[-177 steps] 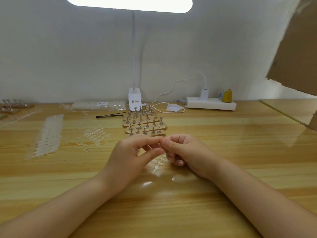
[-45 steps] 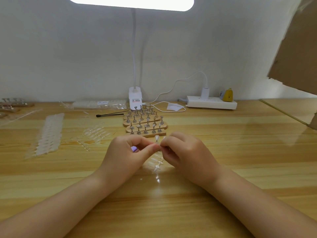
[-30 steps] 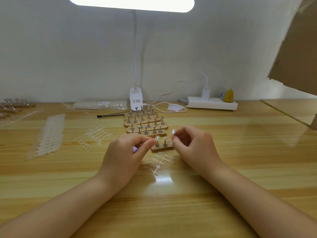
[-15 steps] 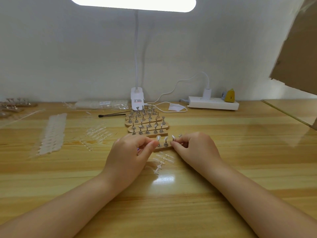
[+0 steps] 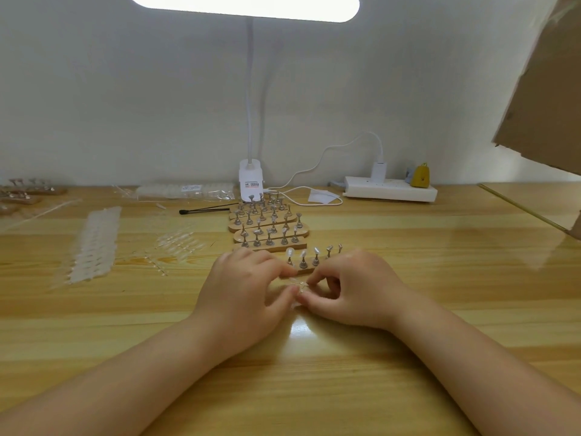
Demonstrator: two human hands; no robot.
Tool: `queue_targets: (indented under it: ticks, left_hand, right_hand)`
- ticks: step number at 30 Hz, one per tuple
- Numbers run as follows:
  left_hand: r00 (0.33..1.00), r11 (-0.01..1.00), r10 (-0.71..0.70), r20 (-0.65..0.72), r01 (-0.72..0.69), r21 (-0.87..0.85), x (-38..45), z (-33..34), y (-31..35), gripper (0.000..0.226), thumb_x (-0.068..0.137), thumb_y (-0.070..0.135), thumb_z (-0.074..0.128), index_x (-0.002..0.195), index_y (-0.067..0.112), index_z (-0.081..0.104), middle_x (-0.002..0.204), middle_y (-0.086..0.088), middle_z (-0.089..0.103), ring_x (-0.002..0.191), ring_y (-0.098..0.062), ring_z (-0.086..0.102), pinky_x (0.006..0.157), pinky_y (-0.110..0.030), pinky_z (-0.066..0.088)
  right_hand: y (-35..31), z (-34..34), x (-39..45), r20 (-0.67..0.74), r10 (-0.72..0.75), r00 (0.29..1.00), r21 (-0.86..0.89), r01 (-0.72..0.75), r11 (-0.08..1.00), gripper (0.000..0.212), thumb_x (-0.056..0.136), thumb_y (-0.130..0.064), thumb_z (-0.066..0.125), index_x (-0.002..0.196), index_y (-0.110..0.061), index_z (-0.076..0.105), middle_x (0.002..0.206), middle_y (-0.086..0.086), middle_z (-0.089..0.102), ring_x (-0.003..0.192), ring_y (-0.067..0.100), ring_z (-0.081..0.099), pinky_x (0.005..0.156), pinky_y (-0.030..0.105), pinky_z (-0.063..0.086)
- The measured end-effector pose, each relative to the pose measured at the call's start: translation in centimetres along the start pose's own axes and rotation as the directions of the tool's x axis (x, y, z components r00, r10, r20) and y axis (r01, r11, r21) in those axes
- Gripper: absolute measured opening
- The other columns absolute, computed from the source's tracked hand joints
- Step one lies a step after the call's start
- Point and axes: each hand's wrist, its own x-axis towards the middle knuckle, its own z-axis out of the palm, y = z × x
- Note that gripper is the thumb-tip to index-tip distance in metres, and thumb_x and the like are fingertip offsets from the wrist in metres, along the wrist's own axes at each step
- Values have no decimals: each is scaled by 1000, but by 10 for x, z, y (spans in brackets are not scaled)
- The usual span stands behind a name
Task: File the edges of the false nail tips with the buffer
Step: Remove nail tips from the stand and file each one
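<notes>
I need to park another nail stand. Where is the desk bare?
Bare wood lies right of the right hand, in front of the power strip, and near the desk's front edge. Crowded: the wooden stands ahead and the clear nail strips left.

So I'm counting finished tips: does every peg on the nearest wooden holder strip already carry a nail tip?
No: on the nearest wooden holder strip, three pegs carry clear nail tips, while two pegs at its right end look bare.

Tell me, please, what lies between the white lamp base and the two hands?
In the head view, rows of wooden stands with metal pegs lie between the lamp base and the left hand and right hand.
</notes>
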Motion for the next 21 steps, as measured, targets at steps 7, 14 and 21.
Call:
queue_targets:
  ticks: [7,14,21]
  left_hand:
    - [998,998,-63,30,63,9,0,3,-5,30,85,45,61,112,32,62,111,18,60,109,-7,50,87,-24,28]
    - [993,996,-37,113,28,83,0,5,-8,45,85,61,48,122,37,56,118,21,55,114,-6,43,90,-24,27]
    - [990,995,-65,123,74,-71,3,5,-10,55,77,65,50,126,39,51,114,29,51,113,-1,40,97,-26,29]
  right_hand:
    - [1,4,5,39,107,993,307,-114,945,26,71,-49,78,84,-27,76,49,-24,52,51,0,49,53,21,36]
    - [3,6,4,34,63,997,355,-71,932,29,73,-47,76,92,-25,74,55,-12,50,52,3,46,59,29,42]
    - [1,7,4,-101,20,995,391,21,920,22,76,-28,80,94,-18,73,56,-12,45,53,5,43,58,18,36]
